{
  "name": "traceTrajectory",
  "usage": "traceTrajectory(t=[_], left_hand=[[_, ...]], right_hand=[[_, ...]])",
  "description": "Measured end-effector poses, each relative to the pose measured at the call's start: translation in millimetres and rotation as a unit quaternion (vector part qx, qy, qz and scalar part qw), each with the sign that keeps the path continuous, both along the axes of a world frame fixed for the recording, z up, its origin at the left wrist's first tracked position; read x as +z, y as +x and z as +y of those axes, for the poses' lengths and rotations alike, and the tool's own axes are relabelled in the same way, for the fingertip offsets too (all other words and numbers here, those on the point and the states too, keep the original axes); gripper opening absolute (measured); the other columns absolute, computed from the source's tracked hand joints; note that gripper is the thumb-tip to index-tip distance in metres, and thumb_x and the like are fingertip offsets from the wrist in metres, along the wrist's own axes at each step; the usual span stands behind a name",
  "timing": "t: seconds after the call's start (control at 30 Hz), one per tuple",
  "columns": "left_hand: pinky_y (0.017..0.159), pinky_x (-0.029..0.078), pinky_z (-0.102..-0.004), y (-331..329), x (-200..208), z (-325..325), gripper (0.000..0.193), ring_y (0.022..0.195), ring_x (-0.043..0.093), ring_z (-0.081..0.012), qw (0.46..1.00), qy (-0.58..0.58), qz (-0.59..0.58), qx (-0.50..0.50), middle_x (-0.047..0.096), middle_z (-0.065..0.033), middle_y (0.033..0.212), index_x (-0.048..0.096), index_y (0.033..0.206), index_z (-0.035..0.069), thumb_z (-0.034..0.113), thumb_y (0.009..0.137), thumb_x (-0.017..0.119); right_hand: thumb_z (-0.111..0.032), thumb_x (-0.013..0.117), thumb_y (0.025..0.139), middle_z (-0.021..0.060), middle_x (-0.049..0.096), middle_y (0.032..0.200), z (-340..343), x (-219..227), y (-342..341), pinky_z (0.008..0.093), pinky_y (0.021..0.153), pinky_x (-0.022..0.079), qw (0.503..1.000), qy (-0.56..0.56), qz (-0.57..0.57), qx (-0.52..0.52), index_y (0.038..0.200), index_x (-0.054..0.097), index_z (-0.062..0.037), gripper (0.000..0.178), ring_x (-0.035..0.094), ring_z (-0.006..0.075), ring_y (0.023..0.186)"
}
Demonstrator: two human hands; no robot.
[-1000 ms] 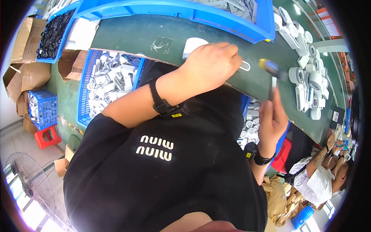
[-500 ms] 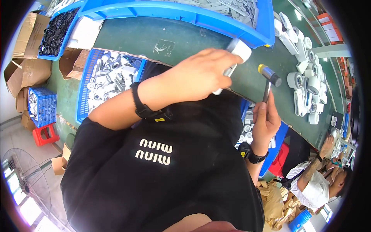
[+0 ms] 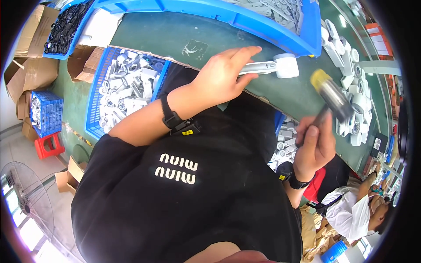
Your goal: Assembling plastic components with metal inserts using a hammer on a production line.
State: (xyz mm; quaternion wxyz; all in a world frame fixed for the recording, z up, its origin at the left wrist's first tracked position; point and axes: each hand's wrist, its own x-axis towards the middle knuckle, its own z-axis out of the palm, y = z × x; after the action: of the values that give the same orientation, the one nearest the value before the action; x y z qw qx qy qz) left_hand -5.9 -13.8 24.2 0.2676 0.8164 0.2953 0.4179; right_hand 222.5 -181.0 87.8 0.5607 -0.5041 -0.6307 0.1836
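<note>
My left hand (image 3: 221, 76) closes round the handle end of a white plastic part (image 3: 287, 66), which has a thick round head and a long narrow handle. The part points right over the green worktable, its head free of my fingers. In my right hand (image 3: 315, 142), the fingers wrap the shaft of a two-faced mallet (image 3: 332, 95), one face yellow and the other dark. Blurred by motion, the mallet's head is raised to the right of the part's head, apart from it.
A blue bin (image 3: 245, 25) of grey strips stands along the far side. More white parts (image 3: 357, 103) are piled at the right. Near my left arm is a blue basket (image 3: 93, 103) of white pieces. A co-worker (image 3: 351, 215) sits at lower right.
My left hand has turned the white part so its head points right. My right hand has lifted the mallet up and to the right.
</note>
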Motion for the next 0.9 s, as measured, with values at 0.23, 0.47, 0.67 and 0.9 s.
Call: traceTrajectory(t=[0.23,0.47,0.67,0.9], left_hand=[[0.081,0.060,-0.0438,1,-13,1,0.059,0.092,0.074,-0.0369,0.999,0.026,-0.020,0.004,0.078,-0.0143,0.107,0.060,0.142,0.005,0.013,0.090,0.086],[0.080,0.060,-0.0435,3,-15,1,0.056,0.092,0.075,-0.0365,0.999,0.031,-0.033,-0.001,0.078,-0.0157,0.106,0.061,0.137,0.004,0.013,0.088,0.087],[0.077,0.061,-0.0428,3,-16,4,0.034,0.090,0.073,-0.0352,0.995,0.097,-0.035,0.007,0.075,-0.0140,0.104,0.071,0.116,0.002,0.011,0.087,0.087],[0.073,0.061,-0.0396,5,-17,5,0.020,0.087,0.073,-0.0306,0.992,0.117,-0.035,-0.012,0.073,-0.0099,0.100,0.075,0.104,0.002,0.008,0.088,0.085]], right_hand=[[0.008,0.063,0.099,0.0127,0.067,0.081,34,-9,-12,0.0301,0.068,0.054,0.961,-0.100,-0.257,-0.036,0.145,0.069,-0.0040,0.048,0.062,0.0179,0.067],[0.004,0.065,0.102,0.0081,0.064,0.075,20,-26,-10,0.0301,0.062,0.047,0.995,0.019,0.032,-0.089,0.148,0.066,-0.0016,0.046,0.052,0.0143,0.060],[0.004,0.061,0.105,0.0045,0.064,0.077,16,-24,-10,0.0292,0.061,0.046,0.990,-0.071,-0.095,-0.072,0.149,0.063,0.0017,0.045,0.054,0.0113,0.064],[-0.001,0.052,0.110,0.0008,0.061,0.077,22,-22,-8,0.0231,0.061,0.042,0.975,-0.176,-0.076,-0.111,0.163,0.049,-0.0025,0.053,0.049,0.0068,0.065]])
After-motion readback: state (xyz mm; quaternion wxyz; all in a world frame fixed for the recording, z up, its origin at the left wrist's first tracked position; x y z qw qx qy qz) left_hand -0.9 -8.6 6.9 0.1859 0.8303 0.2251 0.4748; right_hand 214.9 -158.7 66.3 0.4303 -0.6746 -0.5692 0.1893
